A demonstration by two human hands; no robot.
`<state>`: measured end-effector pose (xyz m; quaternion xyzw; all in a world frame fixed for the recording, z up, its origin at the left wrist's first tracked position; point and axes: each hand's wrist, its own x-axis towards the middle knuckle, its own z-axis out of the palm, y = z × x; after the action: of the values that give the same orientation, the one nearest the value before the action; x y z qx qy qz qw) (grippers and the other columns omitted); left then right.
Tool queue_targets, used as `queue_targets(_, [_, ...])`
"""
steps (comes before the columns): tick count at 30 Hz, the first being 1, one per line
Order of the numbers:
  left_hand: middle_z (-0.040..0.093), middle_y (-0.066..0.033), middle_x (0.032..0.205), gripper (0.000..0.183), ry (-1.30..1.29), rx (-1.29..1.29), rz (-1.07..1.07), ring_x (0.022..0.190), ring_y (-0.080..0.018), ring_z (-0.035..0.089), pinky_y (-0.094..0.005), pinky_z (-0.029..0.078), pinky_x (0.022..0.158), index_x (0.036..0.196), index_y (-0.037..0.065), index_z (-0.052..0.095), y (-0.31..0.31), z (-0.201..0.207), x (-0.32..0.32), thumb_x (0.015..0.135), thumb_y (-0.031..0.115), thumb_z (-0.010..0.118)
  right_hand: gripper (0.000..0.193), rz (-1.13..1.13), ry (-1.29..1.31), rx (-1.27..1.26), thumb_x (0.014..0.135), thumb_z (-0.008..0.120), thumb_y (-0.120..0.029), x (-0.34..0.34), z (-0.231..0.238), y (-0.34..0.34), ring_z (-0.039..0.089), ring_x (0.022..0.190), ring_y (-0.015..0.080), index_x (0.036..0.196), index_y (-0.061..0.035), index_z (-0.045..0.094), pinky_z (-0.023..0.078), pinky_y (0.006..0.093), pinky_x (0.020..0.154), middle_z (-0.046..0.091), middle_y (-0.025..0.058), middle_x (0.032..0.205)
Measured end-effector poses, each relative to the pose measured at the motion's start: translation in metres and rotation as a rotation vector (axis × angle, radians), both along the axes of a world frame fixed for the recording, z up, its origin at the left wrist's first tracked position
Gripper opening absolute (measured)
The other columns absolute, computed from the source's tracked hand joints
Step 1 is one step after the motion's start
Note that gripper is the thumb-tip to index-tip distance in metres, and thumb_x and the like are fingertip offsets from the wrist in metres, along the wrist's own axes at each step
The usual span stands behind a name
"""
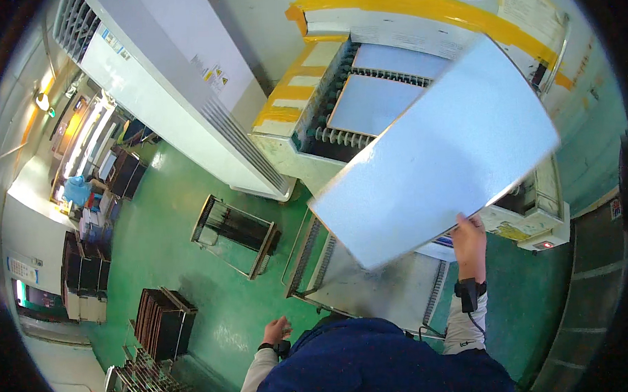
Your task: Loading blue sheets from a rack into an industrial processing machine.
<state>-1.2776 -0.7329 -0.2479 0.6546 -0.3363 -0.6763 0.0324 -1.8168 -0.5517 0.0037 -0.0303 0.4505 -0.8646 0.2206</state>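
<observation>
- The right hand (469, 237) holds a big pale blue sheet (433, 154) by its lower edge, with fingers closed on that edge.
- The sheet is a long flat rectangle. Its long side runs from down-left to up-right, and its far corner points up and to the right.
- The sheet is held up in the air, tilted, above the grey machine (365, 83) with yellow tape on it.
- The sheet looks smooth, thin and stiff, with a slight shine.
- Two more pale blue sheets (373, 100) lie flat in the machine, on a row of little rollers, just up and left of the held sheet.
- The right arm reaches up and forward, with a dark band on the wrist and a light sleeve.
- The left hand (276, 331) hangs low, far down and left of the machine, curled loosely and holding nothing. It also wears a dark wrist band.
- A metal rack (236, 235) stands on the shiny green floor (170, 249), down and left of the machine.
- A stack of dark flat trays (165, 324) sits farther down-left of the machine.
</observation>
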Motion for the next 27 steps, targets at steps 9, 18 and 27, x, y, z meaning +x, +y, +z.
queue_targets(9, [0.063,-0.0122,0.094,0.039,-0.013,-0.005,-0.024,0.077,-0.0237,0.064,-0.0314,0.051,0.057,0.107,-0.001,0.053,0.002,0.002,0.001,0.087,0.032,0.058,0.008,0.139,-0.315,-0.043,0.081,0.056,-0.003,0.043,-0.064,0.012,0.060,0.083,0.0242,0.089,-0.0011,0.058,0.050,0.0371,0.074,0.060,0.0090,0.086])
queue_targets(18, [0.063,-0.0113,0.091,0.038,0.035,0.010,-0.021,0.073,-0.0224,0.065,-0.0299,0.051,0.057,0.105,0.000,0.054,-0.002,0.008,-0.003,0.086,0.032,0.060,0.007,0.189,-0.358,-0.013,0.082,0.056,-0.006,0.043,-0.068,0.006,0.061,0.085,0.0284,0.083,0.0014,0.058,0.047,0.0380,0.077,0.061,0.0097,0.087])
queue_targets(27, [0.063,-0.0121,0.089,0.037,0.035,0.006,0.033,0.070,-0.0239,0.064,-0.0316,0.051,0.053,0.102,-0.001,0.054,0.005,0.004,0.004,0.087,0.032,0.059,0.012,0.219,-0.343,-0.080,0.086,0.055,-0.013,0.034,-0.063,-0.013,0.061,0.087,0.0256,0.087,-0.0013,0.057,0.046,0.0363,0.079,0.062,0.0106,0.089])
